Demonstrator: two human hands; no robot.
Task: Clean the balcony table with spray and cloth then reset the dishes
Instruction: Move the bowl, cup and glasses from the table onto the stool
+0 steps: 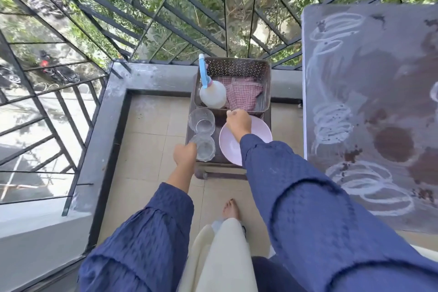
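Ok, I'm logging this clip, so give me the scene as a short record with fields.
table: dirty, white scribbles and brown stains
basket: holds spray bottle and checked cloth
stand: far glass, near glass, pink plate
left hand: grips near glass
right hand: curled at plate's far rim, grip unclear

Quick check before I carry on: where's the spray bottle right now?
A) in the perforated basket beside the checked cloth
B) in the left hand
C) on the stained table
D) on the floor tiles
A: the spray bottle stands in the perforated basket next to the checked cloth; the left hand grips a clear glass, not the bottle.
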